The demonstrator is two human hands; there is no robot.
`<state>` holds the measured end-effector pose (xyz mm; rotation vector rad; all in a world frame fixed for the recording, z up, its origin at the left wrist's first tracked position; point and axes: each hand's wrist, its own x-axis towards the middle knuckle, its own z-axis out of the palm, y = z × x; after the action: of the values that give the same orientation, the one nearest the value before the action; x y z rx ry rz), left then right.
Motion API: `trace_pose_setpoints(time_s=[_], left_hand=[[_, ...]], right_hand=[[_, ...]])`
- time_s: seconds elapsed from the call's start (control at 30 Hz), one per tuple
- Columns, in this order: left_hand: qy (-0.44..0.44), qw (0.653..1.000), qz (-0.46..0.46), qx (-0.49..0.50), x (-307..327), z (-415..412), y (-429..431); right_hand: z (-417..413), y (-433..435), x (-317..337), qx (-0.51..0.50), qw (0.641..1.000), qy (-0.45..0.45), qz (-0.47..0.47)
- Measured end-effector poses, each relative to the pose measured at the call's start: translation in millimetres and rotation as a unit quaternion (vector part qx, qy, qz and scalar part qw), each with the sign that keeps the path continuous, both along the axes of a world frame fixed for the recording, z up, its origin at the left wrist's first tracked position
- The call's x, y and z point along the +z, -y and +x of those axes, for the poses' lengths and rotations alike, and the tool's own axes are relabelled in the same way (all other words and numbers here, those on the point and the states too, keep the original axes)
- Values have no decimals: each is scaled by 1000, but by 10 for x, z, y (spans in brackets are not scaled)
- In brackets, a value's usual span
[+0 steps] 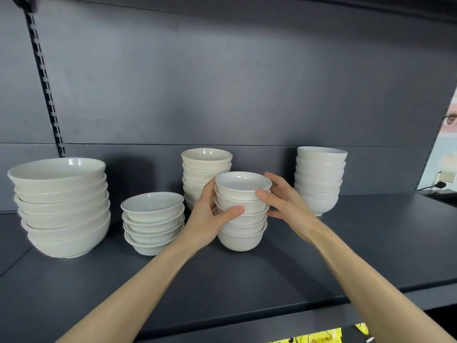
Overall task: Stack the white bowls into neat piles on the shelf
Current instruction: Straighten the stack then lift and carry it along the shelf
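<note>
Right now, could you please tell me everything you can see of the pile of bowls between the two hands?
The pile of bowls is about five small white bowls, glossy like glazed ceramic, nested upright with rims roughly aligned. It stands on the dark shelf near the middle, in front of a taller cream pile. The left hand grips its left side, thumb across the middle bowls; the right hand grips its right side, thumb below the top bowl's rim.

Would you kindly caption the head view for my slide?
The left hand and right hand grip the front bowl pile on the dark shelf.
</note>
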<state>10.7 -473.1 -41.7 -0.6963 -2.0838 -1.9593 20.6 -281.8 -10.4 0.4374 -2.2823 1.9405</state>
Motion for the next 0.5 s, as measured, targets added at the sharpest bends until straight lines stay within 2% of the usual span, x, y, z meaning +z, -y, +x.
trace_pose_setpoints(time_s=[0.5], left_hand=[[23, 998, -56, -3, 55, -32, 75]], right_hand=[[7, -2, 57, -17, 999, 20, 22]])
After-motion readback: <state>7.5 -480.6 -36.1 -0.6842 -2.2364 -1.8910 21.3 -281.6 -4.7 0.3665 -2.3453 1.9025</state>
